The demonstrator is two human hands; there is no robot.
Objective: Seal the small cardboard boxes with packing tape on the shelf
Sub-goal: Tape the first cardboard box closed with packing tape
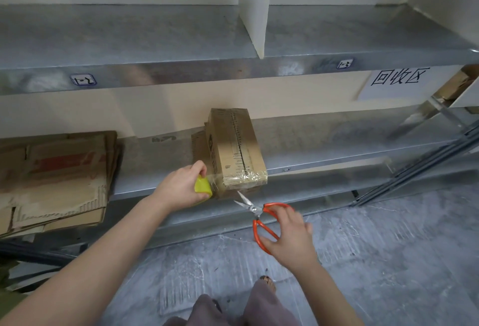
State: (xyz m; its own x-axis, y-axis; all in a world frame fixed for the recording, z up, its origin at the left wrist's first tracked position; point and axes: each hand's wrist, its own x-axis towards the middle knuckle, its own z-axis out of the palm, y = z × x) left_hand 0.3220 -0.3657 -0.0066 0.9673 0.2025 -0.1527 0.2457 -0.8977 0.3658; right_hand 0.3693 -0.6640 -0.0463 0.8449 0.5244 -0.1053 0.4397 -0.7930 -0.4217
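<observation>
A small brown cardboard box (237,149) lies on the lower metal shelf (324,144), its near end at the shelf's front edge and wrapped in clear tape. My left hand (181,188) grips a yellow tape roll (203,185) just left of that end, with a short strip of clear tape stretched from the roll to the box. My right hand (290,237) holds orange-handled scissors (261,219) below and in front of the box. Their blades are parted and point up-left toward the box's near bottom edge.
A stack of flattened cardboard (54,178) lies on the same shelf at left. An upper metal shelf (129,40) with a white divider (255,9) hangs above. A paper sign (396,82) is at right, with angled metal rails (420,167) below it. My foot (268,283) stands on the grey floor.
</observation>
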